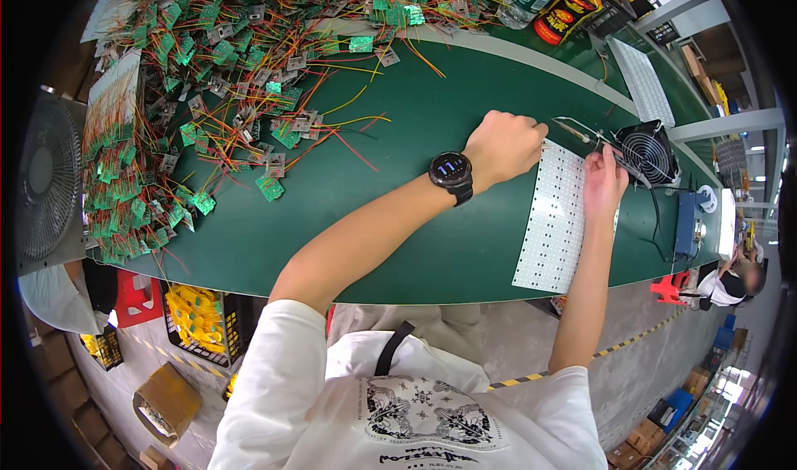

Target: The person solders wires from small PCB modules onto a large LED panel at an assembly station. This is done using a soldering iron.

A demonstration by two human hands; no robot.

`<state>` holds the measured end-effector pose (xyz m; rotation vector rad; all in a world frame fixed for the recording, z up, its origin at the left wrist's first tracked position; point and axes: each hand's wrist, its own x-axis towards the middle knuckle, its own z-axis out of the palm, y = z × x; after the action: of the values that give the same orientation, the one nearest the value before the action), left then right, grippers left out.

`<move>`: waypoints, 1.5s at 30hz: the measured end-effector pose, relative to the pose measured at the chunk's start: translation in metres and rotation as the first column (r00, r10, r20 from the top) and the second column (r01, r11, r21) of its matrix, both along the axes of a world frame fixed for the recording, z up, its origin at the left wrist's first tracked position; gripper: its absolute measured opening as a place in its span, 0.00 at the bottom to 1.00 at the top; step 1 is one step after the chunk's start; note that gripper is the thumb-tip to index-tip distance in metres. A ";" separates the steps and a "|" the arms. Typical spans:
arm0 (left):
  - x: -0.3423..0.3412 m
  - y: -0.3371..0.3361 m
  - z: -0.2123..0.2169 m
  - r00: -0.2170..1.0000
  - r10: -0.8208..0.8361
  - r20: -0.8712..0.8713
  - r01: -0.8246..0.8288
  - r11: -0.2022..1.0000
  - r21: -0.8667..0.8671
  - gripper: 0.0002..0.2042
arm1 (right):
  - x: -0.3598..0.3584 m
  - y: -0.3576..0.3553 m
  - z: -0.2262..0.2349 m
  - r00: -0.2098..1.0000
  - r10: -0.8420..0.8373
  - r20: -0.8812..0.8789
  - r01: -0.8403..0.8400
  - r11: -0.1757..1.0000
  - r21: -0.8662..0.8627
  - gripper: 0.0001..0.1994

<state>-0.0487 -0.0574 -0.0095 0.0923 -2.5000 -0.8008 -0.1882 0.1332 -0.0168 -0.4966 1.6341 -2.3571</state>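
My left hand, with a black watch on its wrist, is closed in a fist at the far end of a white perforated panel. Whatever lies between its fingers is hidden. My right hand is over the panel's right side, fingers pinched around a soldering iron. The iron's thin metal shaft points left toward my left hand. Several small green circuit boards with red and yellow wires lie in a large tangled heap on the left of the green table.
A black fan stands just right of my right hand, with a blue box nearer. Two bottles stand at the back. A larger fan is at far left. Below the table sits a crate of yellow parts.
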 end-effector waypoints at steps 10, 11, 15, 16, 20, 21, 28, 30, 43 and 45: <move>-0.007 -0.014 0.000 0.999 -0.024 0.044 0.008 0.939 0.344 0.05 | 0.000 0.003 0.006 0.999 0.032 -0.010 -0.031 0.996 0.084 0.09; -0.008 -0.018 0.001 0.999 -0.027 0.045 0.009 0.938 0.347 0.05 | -0.002 0.003 0.007 1.000 0.029 -0.009 -0.028 0.996 0.087 0.09; -0.006 -0.023 0.001 0.991 -0.116 0.066 0.077 0.899 0.432 0.06 | -0.007 0.010 0.002 0.998 0.066 0.023 -0.068 0.992 0.106 0.08; -0.007 -0.022 0.000 0.995 -0.093 0.046 0.065 0.905 0.420 0.06 | -0.008 0.011 0.000 0.998 0.059 -0.015 -0.058 0.993 0.103 0.08; -0.008 -0.021 -0.001 0.998 -0.060 0.026 0.039 0.868 0.494 0.07 | -0.007 0.015 -0.004 0.998 -0.009 -0.061 0.015 0.995 0.101 0.07; -0.007 -0.021 -0.001 0.999 -0.051 0.014 0.037 0.873 0.486 0.07 | -0.005 0.015 -0.003 0.998 -0.027 -0.061 0.033 0.995 0.093 0.07; -0.006 -0.020 -0.002 1.000 -0.004 0.004 0.002 0.889 0.458 0.06 | 0.006 0.017 0.001 0.991 -0.067 -0.117 0.085 0.985 0.153 0.08; -0.007 -0.019 -0.002 1.000 -0.003 0.014 -0.003 0.896 0.443 0.05 | 0.006 0.015 0.006 0.992 -0.038 -0.118 0.059 0.983 0.176 0.08; -0.009 -0.016 -0.001 0.999 0.018 0.048 -0.036 0.913 0.407 0.05 | 0.000 0.022 0.002 0.997 0.026 -0.066 -0.013 0.982 0.190 0.10; -0.009 -0.016 -0.001 0.999 0.016 0.047 -0.034 0.916 0.399 0.05 | 0.001 0.022 0.002 0.997 0.033 -0.075 -0.017 0.979 0.203 0.10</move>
<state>-0.0573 -0.0733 -0.0100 0.2848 -2.3303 -1.3025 -0.1875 0.1548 -0.0147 -0.5701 1.8651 -2.1476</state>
